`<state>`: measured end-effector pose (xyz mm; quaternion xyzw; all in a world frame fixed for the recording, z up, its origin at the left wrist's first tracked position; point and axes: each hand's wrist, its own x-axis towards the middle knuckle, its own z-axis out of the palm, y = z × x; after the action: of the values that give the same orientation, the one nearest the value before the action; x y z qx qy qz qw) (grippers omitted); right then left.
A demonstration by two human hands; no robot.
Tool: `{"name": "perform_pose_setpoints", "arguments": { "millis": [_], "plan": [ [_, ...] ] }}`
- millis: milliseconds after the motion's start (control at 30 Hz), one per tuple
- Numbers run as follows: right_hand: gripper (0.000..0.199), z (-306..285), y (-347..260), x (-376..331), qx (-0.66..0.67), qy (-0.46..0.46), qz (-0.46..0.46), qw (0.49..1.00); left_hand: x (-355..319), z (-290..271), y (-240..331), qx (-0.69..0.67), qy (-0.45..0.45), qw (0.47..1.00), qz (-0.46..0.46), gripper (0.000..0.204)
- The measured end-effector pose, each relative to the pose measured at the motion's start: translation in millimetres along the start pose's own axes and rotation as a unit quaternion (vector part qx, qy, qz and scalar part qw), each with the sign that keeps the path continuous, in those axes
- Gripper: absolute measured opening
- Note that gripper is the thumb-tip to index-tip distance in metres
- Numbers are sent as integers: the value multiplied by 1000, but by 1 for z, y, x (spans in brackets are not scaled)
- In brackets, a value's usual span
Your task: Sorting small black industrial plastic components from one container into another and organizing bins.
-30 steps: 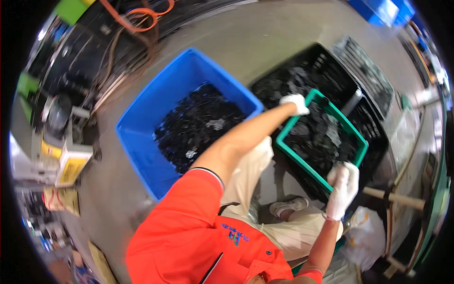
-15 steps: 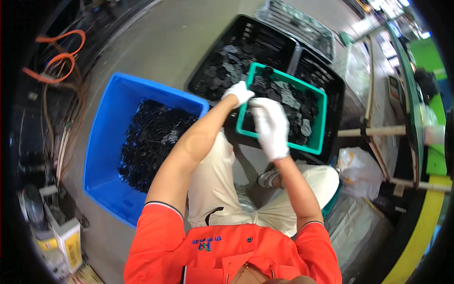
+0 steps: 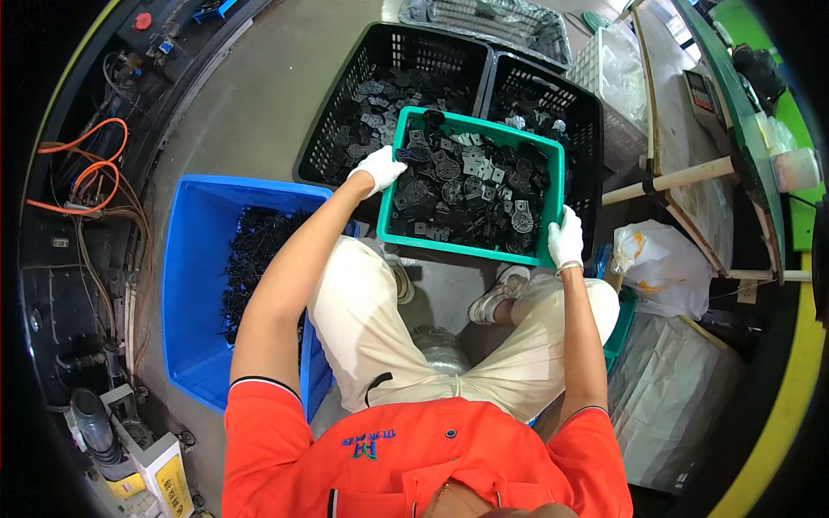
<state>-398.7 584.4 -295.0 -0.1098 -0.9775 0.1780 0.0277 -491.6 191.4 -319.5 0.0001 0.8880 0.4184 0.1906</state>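
Your left hand (image 3: 380,170) grips the left edge of a green bin (image 3: 466,249), and your right hand (image 3: 566,240) holds its right edge. Flat dark parts (image 3: 458,177) lie heaped inside it. Two black crates (image 3: 436,50) show beyond it, and a blue tub (image 3: 195,285) with black pieces (image 3: 244,255) sits beside your left leg (image 3: 356,315).

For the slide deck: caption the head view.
Gloved left hand and right hand hold a green bin of black parts.

A bright red short-sleeved shirt (image 3: 492,453) bore black-and-white sleeve trim (image 3: 266,381), a blue-and-green emblem (image 3: 367,447) and a dark round button (image 3: 450,433). Cream trousers (image 3: 363,319) and pale shoes (image 3: 494,300) showed too. White gloves (image 3: 374,162) covered the left hand (image 3: 381,170) and right hand (image 3: 566,241).
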Motion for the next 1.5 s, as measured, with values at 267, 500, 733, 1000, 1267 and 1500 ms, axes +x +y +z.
{"name": "perform_pose_setpoints", "arguments": {
  "millis": [267,500,733,1000,1267,1500],
  "plan": [
    [38,-118,-26,-43,-50,-177,-221,958,-53,-15,60,115,70,991,22,92],
    [57,-79,-8,-4,-11,-84,-128,988,-41,0,55,151,-7,988,10,87],
    [35,-12,9,-2,113,-170,8,979,-47,5,60,149,-17,988,-18,79],
    [45,-43,-7,-9,-99,-37,-147,983,-52,10,61,227,78,971,12,54],
    [26,-31,-118,24,88,-34,-410,907,-61,-4,74,253,149,954,61,21],
    [24,-25,-146,24,516,-233,-111,817,-73,-4,130,-584,-109,804,26,24]
  ]
}}
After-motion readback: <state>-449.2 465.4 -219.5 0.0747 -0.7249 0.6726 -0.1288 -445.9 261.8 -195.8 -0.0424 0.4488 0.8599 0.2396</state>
